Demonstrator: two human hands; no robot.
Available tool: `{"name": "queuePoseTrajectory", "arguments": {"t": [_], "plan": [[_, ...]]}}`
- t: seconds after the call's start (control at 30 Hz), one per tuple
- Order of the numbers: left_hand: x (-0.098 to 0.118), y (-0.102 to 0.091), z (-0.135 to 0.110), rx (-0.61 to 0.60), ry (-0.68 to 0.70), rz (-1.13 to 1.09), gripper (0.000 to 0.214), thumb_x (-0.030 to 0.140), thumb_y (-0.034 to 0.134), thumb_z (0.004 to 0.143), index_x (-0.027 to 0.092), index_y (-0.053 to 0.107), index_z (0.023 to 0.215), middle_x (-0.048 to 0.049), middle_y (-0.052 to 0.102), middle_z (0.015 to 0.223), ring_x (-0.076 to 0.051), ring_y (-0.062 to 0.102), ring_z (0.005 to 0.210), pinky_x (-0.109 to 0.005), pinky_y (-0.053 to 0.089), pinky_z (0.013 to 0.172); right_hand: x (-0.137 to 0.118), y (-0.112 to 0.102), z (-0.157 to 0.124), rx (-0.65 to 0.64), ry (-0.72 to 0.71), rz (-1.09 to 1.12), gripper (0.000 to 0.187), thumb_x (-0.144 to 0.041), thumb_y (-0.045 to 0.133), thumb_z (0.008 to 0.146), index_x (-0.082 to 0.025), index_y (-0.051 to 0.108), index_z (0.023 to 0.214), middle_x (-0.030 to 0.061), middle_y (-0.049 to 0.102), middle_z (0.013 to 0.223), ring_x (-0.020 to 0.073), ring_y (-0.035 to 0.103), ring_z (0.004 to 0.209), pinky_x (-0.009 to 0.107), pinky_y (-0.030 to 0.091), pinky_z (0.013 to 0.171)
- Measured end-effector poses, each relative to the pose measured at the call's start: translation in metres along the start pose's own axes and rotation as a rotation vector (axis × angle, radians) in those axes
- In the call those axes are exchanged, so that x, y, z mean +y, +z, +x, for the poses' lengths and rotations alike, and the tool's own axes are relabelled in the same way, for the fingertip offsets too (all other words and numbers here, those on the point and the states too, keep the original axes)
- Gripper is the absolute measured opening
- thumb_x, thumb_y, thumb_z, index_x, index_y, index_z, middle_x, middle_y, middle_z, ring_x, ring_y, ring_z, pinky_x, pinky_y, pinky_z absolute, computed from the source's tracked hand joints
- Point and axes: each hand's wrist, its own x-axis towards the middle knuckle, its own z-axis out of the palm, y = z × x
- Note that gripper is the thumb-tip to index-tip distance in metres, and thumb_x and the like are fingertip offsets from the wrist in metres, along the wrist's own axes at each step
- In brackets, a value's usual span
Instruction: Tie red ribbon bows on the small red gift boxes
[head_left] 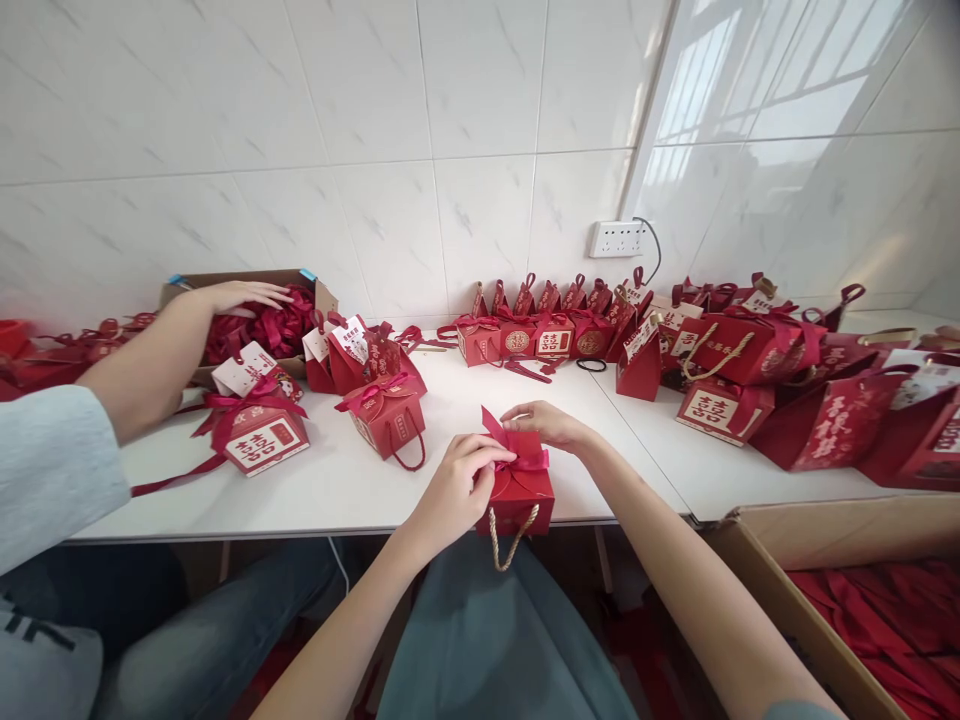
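In front of me at the table edge sits a small red gift box (517, 510) with a twisted gold cord handle (513, 548) hanging down its near side. A shiny red ribbon (534, 461) lies across its top, one pointed tail sticking up. My left hand (459, 487) rests on the top from the left, its fingers closed together on the ribbon at the middle. My right hand (553, 425) reaches behind the box from the right, its fingers bent and closed at the ribbon; the fingertips are partly hidden.
To my left, a co-worker's hand (244, 297) reaches into a cardboard box of red ribbons (262, 325). Finished-looking red boxes (394, 420) stand nearby, with several along the wall. More are piled at the right (742, 350). Red scissors (529, 371) and a black ring (591, 365) lie behind. An open carton (757, 540) stands right.
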Motion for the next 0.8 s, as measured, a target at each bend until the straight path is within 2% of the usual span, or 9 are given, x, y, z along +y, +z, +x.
{"name": "queuePoseTrajectory", "arguments": {"t": [0.13, 0.23, 0.33, 0.4, 0.47, 0.57, 0.7, 0.8], "plan": [[-0.001, -0.002, 0.001, -0.008, -0.023, -0.036, 0.033, 0.012, 0.039, 0.086, 0.026, 0.065, 0.101, -0.0032, 0.062, 0.102, -0.019, 0.051, 0.107, -0.036, 0.041, 0.095, 0.007, -0.007, -0.022, 0.225, -0.007, -0.061, 0.039, -0.054, 0.061, 0.073, -0.015, 0.058, 0.079, 0.0039, 0.059, 0.074, 0.0137, 0.053, 0.065, 0.025, 0.039, 0.058], [-0.002, -0.004, 0.004, -0.03, -0.056, -0.092, 0.031, 0.016, 0.04, 0.087, 0.026, 0.065, 0.101, -0.0032, 0.06, 0.105, -0.018, 0.05, 0.108, -0.036, 0.039, 0.097, 0.002, -0.008, -0.052, 0.352, -0.062, -0.155, 0.049, -0.064, 0.042, 0.08, -0.018, 0.05, 0.067, -0.0009, 0.049, 0.058, 0.0125, 0.046, 0.056, 0.025, 0.035, 0.055], [-0.002, -0.007, 0.005, -0.031, -0.1, -0.175, 0.026, 0.019, 0.043, 0.087, 0.026, 0.063, 0.102, -0.0025, 0.058, 0.109, -0.017, 0.05, 0.109, -0.034, 0.038, 0.098, -0.007, -0.001, -0.08, 0.223, -0.084, -0.274, 0.057, -0.07, 0.033, 0.08, -0.019, 0.042, 0.057, -0.003, 0.04, 0.051, 0.0116, 0.038, 0.051, 0.025, 0.03, 0.052], [-0.004, -0.007, 0.005, 0.025, -0.132, -0.226, 0.024, 0.022, 0.046, 0.085, 0.025, 0.059, 0.105, -0.0025, 0.056, 0.113, -0.017, 0.05, 0.11, -0.032, 0.04, 0.095, -0.01, 0.006, -0.09, 0.137, -0.098, -0.318, 0.056, -0.07, 0.036, 0.079, -0.019, 0.038, 0.056, -0.004, 0.037, 0.053, 0.0108, 0.034, 0.052, 0.025, 0.027, 0.051], [-0.006, -0.005, 0.002, 0.123, -0.193, -0.253, 0.023, 0.028, 0.05, 0.084, 0.024, 0.055, 0.105, -0.0035, 0.054, 0.113, -0.018, 0.05, 0.109, -0.03, 0.043, 0.088, -0.01, 0.011, -0.095, 0.12, -0.116, -0.333, 0.053, -0.066, 0.042, 0.079, -0.019, 0.038, 0.057, -0.0045, 0.035, 0.055, 0.0105, 0.032, 0.054, 0.025, 0.025, 0.052], [-0.008, -0.003, -0.005, 0.224, -0.317, -0.24, 0.023, 0.037, 0.055, 0.08, 0.022, 0.05, 0.096, -0.0026, 0.054, 0.097, -0.017, 0.054, 0.092, -0.028, 0.045, 0.075, -0.006, 0.015, -0.096, 0.138, -0.123, -0.302, 0.046, -0.06, 0.047, 0.08, -0.019, 0.042, 0.06, -0.004, 0.039, 0.058, 0.0109, 0.034, 0.056, 0.025, 0.026, 0.053], [-0.006, -0.001, -0.011, 0.144, -0.422, -0.233, 0.026, 0.046, 0.052, 0.08, 0.021, 0.045, 0.078, 0.0028, 0.05, 0.075, -0.012, 0.05, 0.064, -0.025, 0.04, 0.06, -0.002, 0.016, -0.098, 0.154, -0.122, -0.254, 0.041, -0.055, 0.05, 0.08, -0.019, 0.043, 0.061, -0.0039, 0.041, 0.059, 0.011, 0.035, 0.057, 0.025, 0.026, 0.053], [-0.005, 0.0, -0.01, 0.101, -0.446, -0.309, 0.031, 0.047, 0.048, 0.083, 0.02, 0.042, 0.069, 0.0052, 0.042, 0.062, -0.01, 0.043, 0.054, -0.023, 0.035, 0.054, 0.0, 0.017, -0.099, 0.14, -0.148, -0.185, 0.04, -0.053, 0.05, 0.081, -0.019, 0.041, 0.061, -0.0048, 0.038, 0.057, 0.0105, 0.032, 0.055, 0.025, 0.024, 0.053]]}}
